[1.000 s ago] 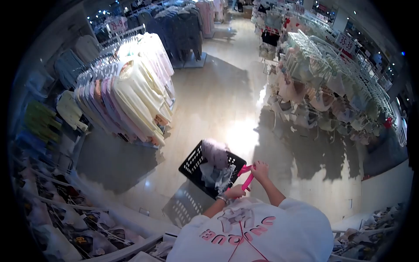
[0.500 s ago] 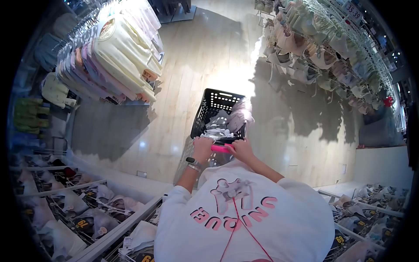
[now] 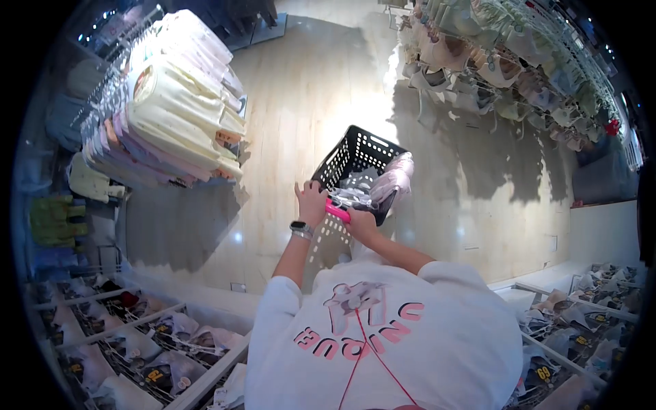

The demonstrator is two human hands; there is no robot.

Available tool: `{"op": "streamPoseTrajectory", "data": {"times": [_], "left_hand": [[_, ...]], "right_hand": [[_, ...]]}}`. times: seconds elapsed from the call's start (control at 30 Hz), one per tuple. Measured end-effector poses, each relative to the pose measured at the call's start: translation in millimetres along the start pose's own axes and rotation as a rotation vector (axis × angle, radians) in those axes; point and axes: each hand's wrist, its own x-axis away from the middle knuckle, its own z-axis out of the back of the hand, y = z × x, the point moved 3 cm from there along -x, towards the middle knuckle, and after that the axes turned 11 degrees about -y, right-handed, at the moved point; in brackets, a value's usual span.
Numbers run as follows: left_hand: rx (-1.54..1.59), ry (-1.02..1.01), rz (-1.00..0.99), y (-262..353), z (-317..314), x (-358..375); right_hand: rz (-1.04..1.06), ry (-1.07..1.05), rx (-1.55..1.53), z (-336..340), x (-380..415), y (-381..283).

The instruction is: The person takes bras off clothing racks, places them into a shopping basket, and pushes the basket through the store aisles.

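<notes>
A black perforated shopping basket [image 3: 333,165] sits in front of me, turned with its far end to the right. Inside lie grey and white garments [image 3: 355,195], and a pale pink garment [image 3: 394,176] drapes over its right side. My right hand [image 3: 361,223] is closed round the right part of the basket's pink handle [image 3: 337,211]. At the near left corner, my left hand [image 3: 311,203] touches the basket with its fingers lifted and apart. A watch sits on that wrist.
A rack of pastel long-sleeved tops [image 3: 179,113] stands at the left. Bras [image 3: 471,75] hang in rows at the far right. Low bins of bras [image 3: 154,352] flank me on both sides, with a pale wood floor [image 3: 287,102] between the displays.
The basket has swung so its far end points more to the right. My left hand has loosened, its fingers now spread at the corner. My right hand keeps hold of the handle.
</notes>
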Motion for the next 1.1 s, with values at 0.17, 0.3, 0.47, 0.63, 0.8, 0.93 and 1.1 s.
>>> {"op": "streamPoseTrajectory", "data": {"times": [0.17, 0.3, 0.47, 0.63, 0.8, 0.93, 1.1], "left_hand": [[0.096, -0.162, 0.046, -7, -36, -52], [0.011, -0.269, -0.030, 4, -27, -100], [-0.033, -0.330, -0.115, 15, -22, -159], [-0.053, -0.386, -0.197, 23, -26, -215], [-0.071, -0.355, -0.308, 36, -31, -272], [-0.017, -0.295, -0.387, 42, -41, -323], [0.145, -0.154, -0.542, 63, -41, -381]], "right_hand": [[-0.046, 0.098, -0.051, 24, -27, 17], [-0.124, 0.123, -0.080, 36, -51, 42], [-0.265, 0.134, -0.134, 56, -77, 67], [-0.348, 0.201, -0.131, 79, -106, 90], [-0.386, 0.309, -0.155, 91, -133, 118], [-0.501, 0.319, -0.090, 116, -158, 129], [-0.644, 0.399, -0.050, 131, -185, 158]]}}
